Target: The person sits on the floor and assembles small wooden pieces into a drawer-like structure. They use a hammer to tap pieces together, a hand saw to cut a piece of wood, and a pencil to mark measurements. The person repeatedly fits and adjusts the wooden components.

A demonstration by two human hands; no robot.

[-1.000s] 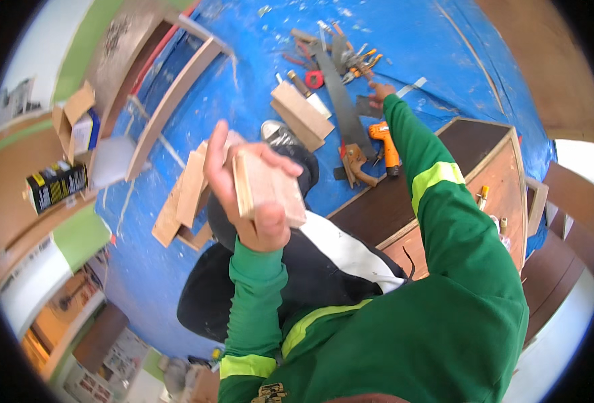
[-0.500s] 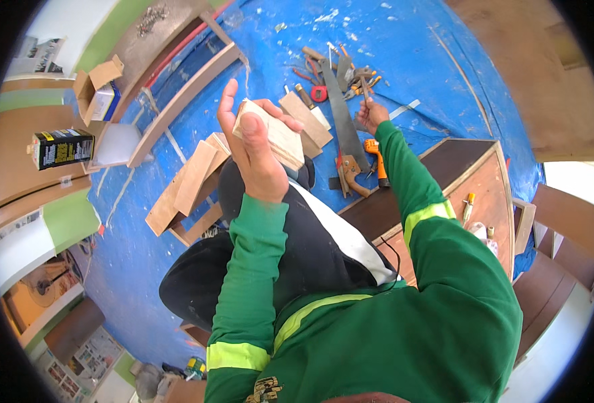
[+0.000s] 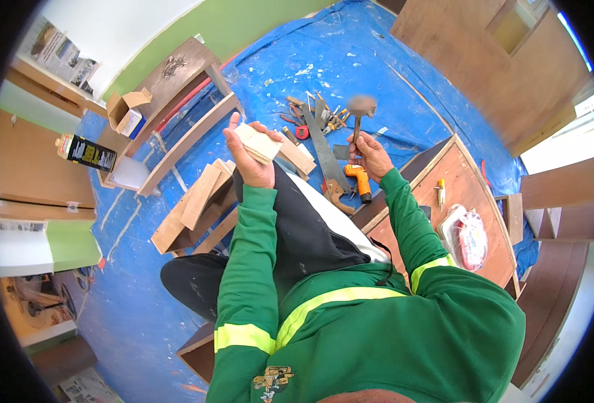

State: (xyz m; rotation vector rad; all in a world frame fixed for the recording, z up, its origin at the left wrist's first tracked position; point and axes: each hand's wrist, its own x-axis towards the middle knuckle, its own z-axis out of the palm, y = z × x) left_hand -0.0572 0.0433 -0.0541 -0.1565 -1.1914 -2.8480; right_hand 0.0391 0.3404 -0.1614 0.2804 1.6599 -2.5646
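Observation:
My left hand (image 3: pixel 255 173) is closed around a pale wooden block (image 3: pixel 260 143), held up over my lap with the thumb side toward me. My right hand (image 3: pixel 373 160) grips a hammer (image 3: pixel 358 126) by its handle, well to the right of the block and apart from it. The hammer's head is up and smeared by motion. Below that hand lies an orange cordless drill (image 3: pixel 358 180). A handsaw (image 3: pixel 325 151) stretches across the blue sheet between my hands, beside a red tape measure (image 3: pixel 302 132).
Wood offcuts and an open wooden box (image 3: pixel 196 208) lie left of my legs. A brown cabinet panel (image 3: pixel 468 201) on the right carries a yellow-handled brush (image 3: pixel 441 191) and a plastic-wrapped pack (image 3: pixel 468 242). A wooden frame (image 3: pixel 189 144) stands at the far left with a carton (image 3: pixel 127 114).
My right hand has raised the hammer off the pile of tools, head upward. My left hand has lowered slightly toward my lap, still holding the block. The view has shifted.

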